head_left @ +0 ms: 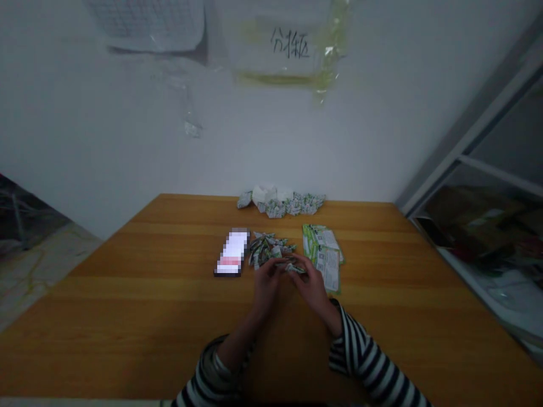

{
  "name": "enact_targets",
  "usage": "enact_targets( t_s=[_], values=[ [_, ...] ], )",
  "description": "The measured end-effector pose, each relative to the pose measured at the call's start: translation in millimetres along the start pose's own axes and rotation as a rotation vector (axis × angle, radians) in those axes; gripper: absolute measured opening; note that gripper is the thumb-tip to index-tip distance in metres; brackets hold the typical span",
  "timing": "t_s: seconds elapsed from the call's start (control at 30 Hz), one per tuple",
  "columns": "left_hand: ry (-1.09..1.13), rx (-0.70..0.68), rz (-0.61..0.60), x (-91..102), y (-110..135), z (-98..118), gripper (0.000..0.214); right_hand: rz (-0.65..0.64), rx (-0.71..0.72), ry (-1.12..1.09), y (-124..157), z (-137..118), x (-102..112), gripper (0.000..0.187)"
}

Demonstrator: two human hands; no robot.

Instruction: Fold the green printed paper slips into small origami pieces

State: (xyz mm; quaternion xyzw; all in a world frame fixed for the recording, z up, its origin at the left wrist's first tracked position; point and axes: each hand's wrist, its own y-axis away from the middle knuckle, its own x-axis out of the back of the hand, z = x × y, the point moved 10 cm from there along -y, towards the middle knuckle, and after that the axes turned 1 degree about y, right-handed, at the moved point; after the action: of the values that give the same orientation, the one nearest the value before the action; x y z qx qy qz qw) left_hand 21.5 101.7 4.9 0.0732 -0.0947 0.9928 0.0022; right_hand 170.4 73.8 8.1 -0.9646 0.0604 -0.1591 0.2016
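Note:
Over the middle of the table, my left hand point(267, 284) and my right hand point(313, 284) meet with fingertips pinched on a small folded piece of printed paper point(296, 268), white and green. The fingers cover part of it. Just beyond my left hand lies a loose pile of crumpled or folded green-and-white printed pieces point(265, 249). Flat green-and-white printed sheets point(328, 268), overlapping one another, lie right beside my right hand. To the left of the pile is a phone point(233, 251) with a lit, pixelated screen.
Along the back of the wooden table point(148, 305), by the wall, sits a row of crumpled green-and-white pieces point(297, 204) with white crumpled paper point(265, 195). A handwritten sign point(291, 45) is taped to the wall. A framed shelf point(487, 226) stands at the right.

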Motion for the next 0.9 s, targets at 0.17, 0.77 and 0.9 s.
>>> enact_targets(
  t_s=[0.17, 0.77, 0.9],
  values=[
    [-0.111, -0.223, 0.072, 14.6, 2, 21, 0.028, 0.159, 0.174, 0.318, 4, -20, 20, 0.033],
    [-0.405, -0.64, 0.384, 22.4, 14, 59, 0.028, -0.36, -0.049, 0.797, 13, 59, 45, 0.086],
    [-0.376, -0.685, 0.337, 4.3, 13, 63, 0.03, -0.333, -0.043, 0.779, 14, 64, 45, 0.082]
  ],
)
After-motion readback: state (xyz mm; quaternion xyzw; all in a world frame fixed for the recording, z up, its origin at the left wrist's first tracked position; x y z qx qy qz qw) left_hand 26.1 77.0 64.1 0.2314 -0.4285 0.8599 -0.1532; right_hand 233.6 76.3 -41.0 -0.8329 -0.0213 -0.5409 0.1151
